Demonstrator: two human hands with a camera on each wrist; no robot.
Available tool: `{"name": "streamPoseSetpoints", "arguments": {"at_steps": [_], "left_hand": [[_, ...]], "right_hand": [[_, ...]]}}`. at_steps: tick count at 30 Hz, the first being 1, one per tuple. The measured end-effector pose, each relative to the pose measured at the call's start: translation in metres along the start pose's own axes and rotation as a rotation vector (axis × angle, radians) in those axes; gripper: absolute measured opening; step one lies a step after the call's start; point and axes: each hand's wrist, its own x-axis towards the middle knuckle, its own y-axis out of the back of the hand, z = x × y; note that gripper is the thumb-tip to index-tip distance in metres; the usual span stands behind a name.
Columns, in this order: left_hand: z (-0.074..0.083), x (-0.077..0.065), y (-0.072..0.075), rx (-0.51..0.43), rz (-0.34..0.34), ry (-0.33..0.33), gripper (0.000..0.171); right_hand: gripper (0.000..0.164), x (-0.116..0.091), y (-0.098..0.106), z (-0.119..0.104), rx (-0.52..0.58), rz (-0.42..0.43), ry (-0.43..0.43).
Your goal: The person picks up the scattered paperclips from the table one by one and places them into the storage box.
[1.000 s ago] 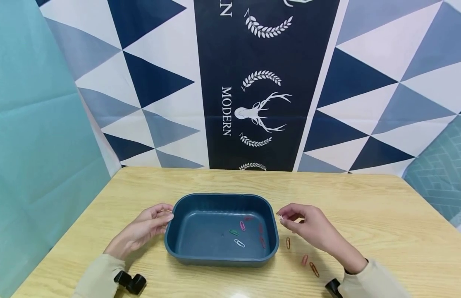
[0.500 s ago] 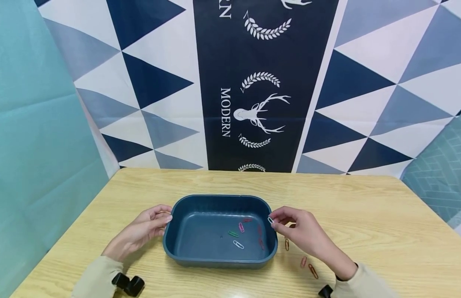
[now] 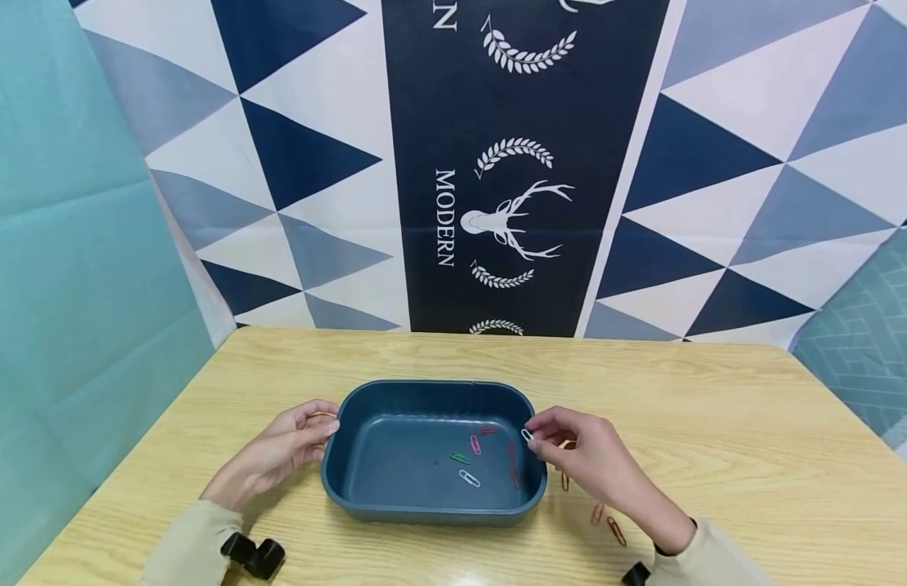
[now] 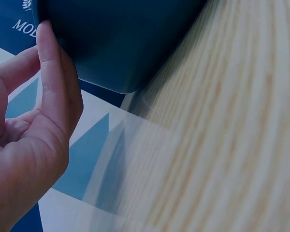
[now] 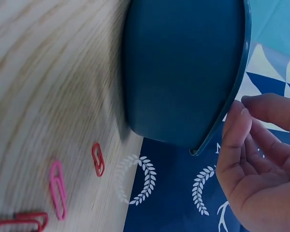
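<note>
A dark blue plastic bin [image 3: 434, 512] stands on the wooden table. At its left end is my left hand [image 3: 273, 452], its fingertips touching the outside by the rim, as the left wrist view also shows. My right hand [image 3: 586, 448] pinches a white paper clip [image 3: 527, 435] between thumb and fingertips, over the bin's right rim. From the right wrist view, those fingertips sit right at the rim and hide the clip. Inside the bin lie a white paper clip [image 3: 469, 478], a green paper clip [image 3: 460, 458], a pink paper clip [image 3: 476, 444] and several red ones [image 3: 515, 477].
Right of the bin, on the table [image 3: 687, 423], lie an orange-brown paper clip [image 3: 565, 482], a pink paper clip [image 3: 597, 513] and a reddish-brown paper clip [image 3: 617, 531]. Patterned cloth [image 3: 321, 155] hangs behind the table, with a teal sheet [image 3: 80, 244] at the left.
My right hand has moved left with the white paper clip, from beside the bin to over its right rim. The left hand stays at the bin's left end.
</note>
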Motion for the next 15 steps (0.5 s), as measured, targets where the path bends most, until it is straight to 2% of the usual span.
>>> {"name": "streamPoseSetpoints", "arguments": {"at_steps": [5,15], "left_hand": [[0.0006,-0.001,-0.0016,0.009,0.008,0.005,0.015],[0.0017,0.0005,-0.0018,0.011,0.009,-0.001,0.015]], "right_hand": [[0.012,-0.0009,-0.001,-0.0005,-0.014,0.011,-0.021],[0.01,-0.0009,-0.0014,-0.002,0.003,0.013,0.001]]}}
